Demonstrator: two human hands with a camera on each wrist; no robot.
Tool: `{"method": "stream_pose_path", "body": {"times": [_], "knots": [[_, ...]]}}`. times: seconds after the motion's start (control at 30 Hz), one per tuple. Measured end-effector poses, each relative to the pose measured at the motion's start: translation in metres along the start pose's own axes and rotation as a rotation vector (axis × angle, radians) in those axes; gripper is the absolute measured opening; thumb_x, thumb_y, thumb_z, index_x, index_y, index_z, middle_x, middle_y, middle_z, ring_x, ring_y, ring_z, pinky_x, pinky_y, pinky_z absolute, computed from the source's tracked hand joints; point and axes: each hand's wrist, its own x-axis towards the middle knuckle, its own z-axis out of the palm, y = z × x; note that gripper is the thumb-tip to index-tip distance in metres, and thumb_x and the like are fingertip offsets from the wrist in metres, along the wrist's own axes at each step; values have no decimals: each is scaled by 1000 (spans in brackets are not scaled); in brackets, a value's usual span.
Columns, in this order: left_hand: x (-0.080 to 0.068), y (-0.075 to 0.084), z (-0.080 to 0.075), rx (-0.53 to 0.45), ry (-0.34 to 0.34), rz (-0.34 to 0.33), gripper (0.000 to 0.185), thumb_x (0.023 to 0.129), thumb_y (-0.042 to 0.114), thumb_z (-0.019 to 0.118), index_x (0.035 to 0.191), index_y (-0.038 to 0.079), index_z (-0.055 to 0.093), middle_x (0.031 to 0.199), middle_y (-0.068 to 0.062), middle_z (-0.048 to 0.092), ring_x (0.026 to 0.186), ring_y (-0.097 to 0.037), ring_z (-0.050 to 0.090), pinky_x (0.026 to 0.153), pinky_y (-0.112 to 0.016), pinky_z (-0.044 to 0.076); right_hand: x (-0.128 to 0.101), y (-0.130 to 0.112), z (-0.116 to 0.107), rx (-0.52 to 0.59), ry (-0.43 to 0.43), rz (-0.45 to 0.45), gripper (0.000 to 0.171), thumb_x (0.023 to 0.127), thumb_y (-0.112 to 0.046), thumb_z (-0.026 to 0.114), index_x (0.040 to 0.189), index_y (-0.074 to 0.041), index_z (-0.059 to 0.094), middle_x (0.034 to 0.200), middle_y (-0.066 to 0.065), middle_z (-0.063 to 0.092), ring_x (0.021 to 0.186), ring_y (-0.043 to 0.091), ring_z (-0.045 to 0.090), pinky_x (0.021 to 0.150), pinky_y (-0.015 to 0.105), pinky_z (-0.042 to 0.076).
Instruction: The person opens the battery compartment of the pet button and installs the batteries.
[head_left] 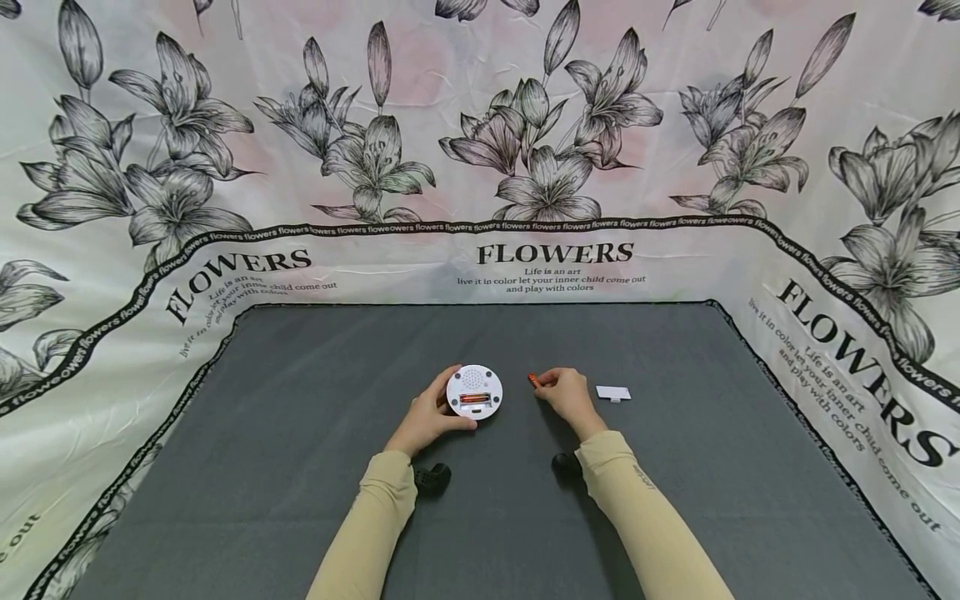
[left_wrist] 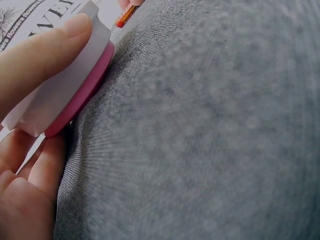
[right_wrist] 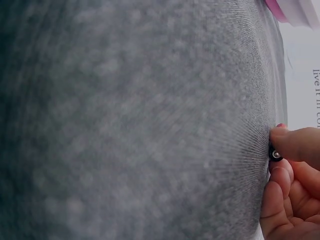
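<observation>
Closest in are the person's two cream sleeves, the left sleeve (head_left: 367,517) and the right sleeve (head_left: 645,508), reaching forward over a tabletop (head_left: 495,533) spread with dark grey cloth; a small black piece (head_left: 432,479) shows just by the left wrist and another black piece (head_left: 567,467) by the right one. A little further on, the left hand (head_left: 423,423) has hold of a round device (head_left: 474,380), its thumb along the near edge and its fingers round the left side and far edge. The device sits about midway across the tabletop, white face up with small holes and dark round spots, and seen low from the left wrist it has a pink rim underneath; whether it rests on the cloth I can't tell. In its uncovered compartment lies an orange-and-dark battery (head_left: 475,399). Well apart to the right of it, the right hand (head_left: 570,400) pinches a second battery (head_left: 533,381), orange-red, between thumb and fingertips, a black end with a metal contact showing in the right wrist view. Just right of that hand, a white cover (head_left: 613,392) lies flat on the cloth, a little tab on its near edge. Beyond the tabletop's far edge rises a pale printed sheet (head_left: 412,279), lettered FLOWERS along a dark band, with large inked lilies (head_left: 551,187) higher up.
</observation>
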Motion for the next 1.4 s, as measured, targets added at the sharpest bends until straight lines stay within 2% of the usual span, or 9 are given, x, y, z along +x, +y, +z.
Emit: {"method": "stream_pose_path", "body": {"times": [0.2, 0.3, 0.37, 0.57, 0.87, 1.13, 1.4], "knots": [[0, 1, 0, 8, 2, -7, 96, 70, 3, 81, 147, 16, 26, 142, -12, 37, 127, -21, 39, 98, -35, 38, 6, 8, 5, -18, 16, -69, 6, 71, -1, 74, 75, -4, 71, 64, 2, 60, 56, 16, 52, 51, 28, 43], [0, 0, 0, -1, -1, -3, 96, 70, 2, 81, 147, 15, 26, 142, -13, 37, 126, -22, 40, 97, -36, 38, 5, 7, 4, -16, 11, -57, 5, 72, 0, 72, 77, -2, 71, 65, 3, 61, 57, 16, 53, 51, 27, 43], [0, 0, 0, -7, -1, -2, 96, 70, 1, 81, 147, 15, 26, 142, -13, 37, 126, -22, 40, 97, -36, 39, 2, 2, 1, -22, -8, -18, 6, 74, 0, 70, 80, 0, 71, 68, 4, 62, 59, 17, 54, 53, 28, 44], [0, -1, 1, -22, 1, -3, 95, 69, 1, 81, 147, 15, 26, 142, -13, 37, 126, -22, 40, 97, -37, 39, 0, 0, -3, -10, -15, -15, 10, 75, -2, 69, 84, 1, 71, 67, 1, 62, 54, 8, 52, 50, 21, 41], [0, -1, 0, -20, -1, -2, 95, 70, 1, 80, 147, 13, 25, 143, -13, 36, 127, -22, 39, 97, -36, 39, -2, -3, -7, 17, -95, -30, 11, 75, -8, 69, 84, -1, 70, 73, 3, 63, 60, 13, 52, 54, 25, 43], [12, -30, 1, -14, 38, 0, 101, 67, 8, 84, 148, 16, 25, 142, -8, 37, 126, -19, 40, 97, -35, 39, -3, -15, -2, 165, -165, -65, 12, 76, -4, 67, 87, 1, 68, 74, 4, 64, 59, 12, 56, 55, 25, 50], [12, -33, 3, -4, 52, -4, 101, 66, 13, 85, 147, 18, 26, 139, -4, 41, 122, -15, 44, 94, -32, 42, -6, -22, 5, 294, -210, -126, 16, 72, -1, 69, 86, 0, 61, 72, 4, 59, 60, 13, 54, 54, 25, 47]]}}
